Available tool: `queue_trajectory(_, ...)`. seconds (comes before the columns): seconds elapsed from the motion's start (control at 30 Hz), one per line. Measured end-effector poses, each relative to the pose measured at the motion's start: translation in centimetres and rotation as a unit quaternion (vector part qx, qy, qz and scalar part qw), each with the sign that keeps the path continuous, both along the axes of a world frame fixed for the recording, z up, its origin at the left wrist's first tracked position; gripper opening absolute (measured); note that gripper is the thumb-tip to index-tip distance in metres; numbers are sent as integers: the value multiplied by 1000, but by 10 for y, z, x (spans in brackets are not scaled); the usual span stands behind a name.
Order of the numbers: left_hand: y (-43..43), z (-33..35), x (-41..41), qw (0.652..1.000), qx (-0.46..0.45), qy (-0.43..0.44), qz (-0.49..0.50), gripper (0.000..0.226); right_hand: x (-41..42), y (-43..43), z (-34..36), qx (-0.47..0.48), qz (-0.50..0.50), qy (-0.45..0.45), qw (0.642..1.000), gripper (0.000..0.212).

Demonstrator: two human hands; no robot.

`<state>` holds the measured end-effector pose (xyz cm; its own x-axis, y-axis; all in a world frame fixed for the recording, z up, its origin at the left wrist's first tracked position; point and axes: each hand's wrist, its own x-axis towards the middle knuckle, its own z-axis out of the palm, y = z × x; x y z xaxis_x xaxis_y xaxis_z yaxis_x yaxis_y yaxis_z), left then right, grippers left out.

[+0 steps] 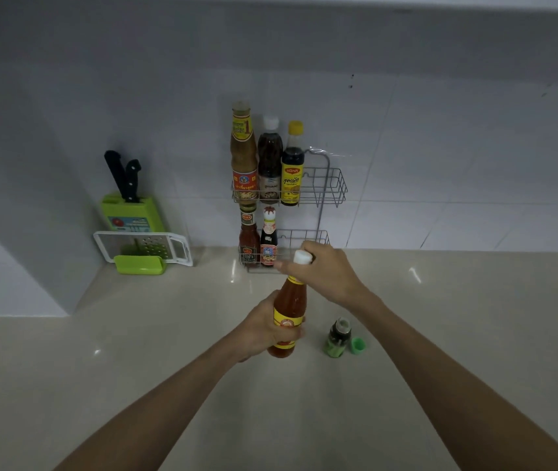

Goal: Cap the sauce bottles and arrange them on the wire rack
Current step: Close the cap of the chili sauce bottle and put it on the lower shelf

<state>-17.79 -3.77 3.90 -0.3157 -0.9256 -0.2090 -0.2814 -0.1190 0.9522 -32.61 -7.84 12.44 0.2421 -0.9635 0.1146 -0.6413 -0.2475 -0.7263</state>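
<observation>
My left hand grips the body of an orange chili sauce bottle, held tilted above the counter. My right hand is closed around its white cap at the bottle's top. A small green sauce bottle stands uncapped on the counter to the right, with its green cap lying beside it. The two-tier wire rack hangs on the tiled wall. Its upper tier holds three tall capped bottles; its lower tier holds two smaller bottles. The right part of both tiers has free room.
A green knife block with two black-handled knives stands at the back left. A white and green grater leans in front of it. The beige counter runs along the wall.
</observation>
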Motion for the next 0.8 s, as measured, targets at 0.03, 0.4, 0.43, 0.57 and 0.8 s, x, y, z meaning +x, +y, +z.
queue_trajectory(0.03, -6, -4, 1, 1000, 0, -6, 6, 58, -2, -1, -6, 35, 5, -37, 999, 32)
queue_trajectory(0.4, -96, -17, 20, 996, 64, -41, -37, 108, -15, -91, -45, 35, -104, -60, 992, 34)
queue_trajectory(0.43, -107, -20, 25, 996, 68, -60, -23, 108, -15, -103, -49, 23, -133, -75, 988, 35)
queue_trajectory(0.57, -141, -22, 32, 995, 54, -57, 65, 100, -7, -126, -68, -40, -170, -147, 974, 26)
queue_trajectory(0.8, -169, -30, 26, 993, 34, -29, 113, 94, 12, -150, -103, -80, -107, -128, 983, 22)
